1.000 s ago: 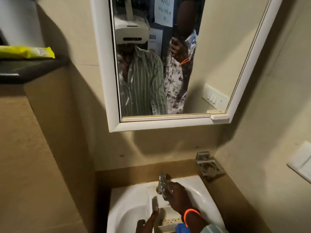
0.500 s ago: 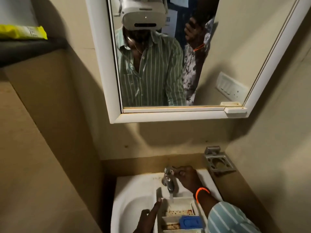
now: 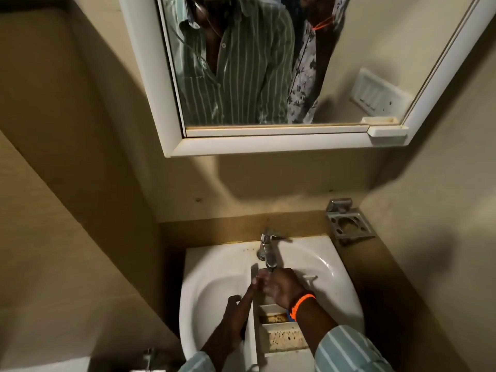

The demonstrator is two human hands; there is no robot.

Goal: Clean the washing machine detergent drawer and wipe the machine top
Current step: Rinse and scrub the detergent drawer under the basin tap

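Head view: a person stands at a white ceramic washbasin [image 3: 212, 288] under a chrome tap [image 3: 267, 251]. The white plastic detergent drawer [image 3: 279, 336], stained brown inside, lies in the basin. The left hand [image 3: 239, 310] steadies its side, fingers pressed together along the wall. The right hand [image 3: 281, 287], fingers curled loosely, reaches under the spout. This looks like rinsing; scrubbing the stained compartments likely comes next.

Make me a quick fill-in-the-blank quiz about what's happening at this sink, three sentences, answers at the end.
1. The white plastic detergent drawer lies in the white ceramic ____.
2. The right hand wears an ____ beaded wristband.
3. The left hand rests on the drawer's ____ wall.

Missing words: sink; orange; left
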